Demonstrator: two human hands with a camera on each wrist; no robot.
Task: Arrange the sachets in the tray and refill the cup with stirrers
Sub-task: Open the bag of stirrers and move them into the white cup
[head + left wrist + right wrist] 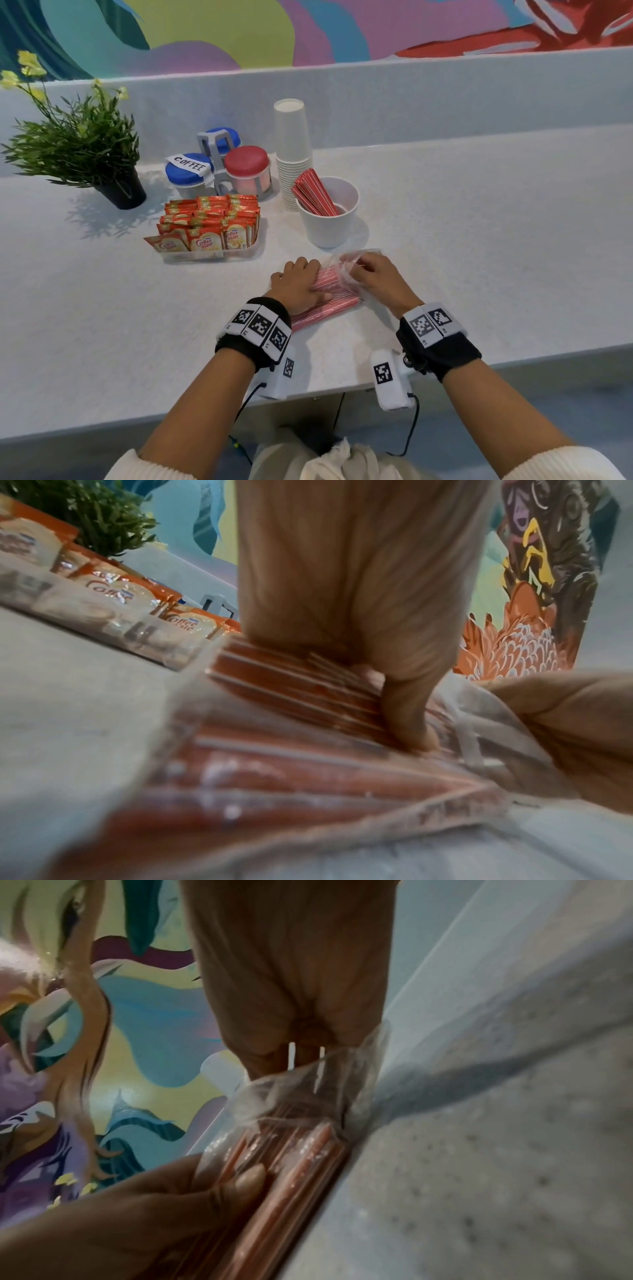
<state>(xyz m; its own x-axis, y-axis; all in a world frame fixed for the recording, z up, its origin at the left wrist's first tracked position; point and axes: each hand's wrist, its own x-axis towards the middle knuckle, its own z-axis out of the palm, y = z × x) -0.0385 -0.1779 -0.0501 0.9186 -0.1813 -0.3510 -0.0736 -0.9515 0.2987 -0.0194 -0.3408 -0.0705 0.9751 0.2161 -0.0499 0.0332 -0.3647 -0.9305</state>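
Note:
A clear plastic bag of red stirrers point(334, 298) lies flat on the white counter in front of me. My left hand point(301, 282) grips its left part, with the thumb point(407, 718) pressing on top of the bag point(274, 777). At the bag's open far end my right hand point(375, 277) pinches the loose plastic point(308, 1085). Beyond the bag stands a white cup point(329, 222) with a bundle of red stirrers point(315, 195) leaning to its left side. A clear tray point(246, 251) to the left holds rows of upright orange Coffee mate sachets point(209, 222).
A tall stack of paper cups point(293, 154) stands behind the stirrer cup. A caddy with blue-lidded and red-lidded jars point(219, 164) and a potted plant point(85, 147) sit at the back left. The counter's front edge point(325, 390) runs under my wrists.

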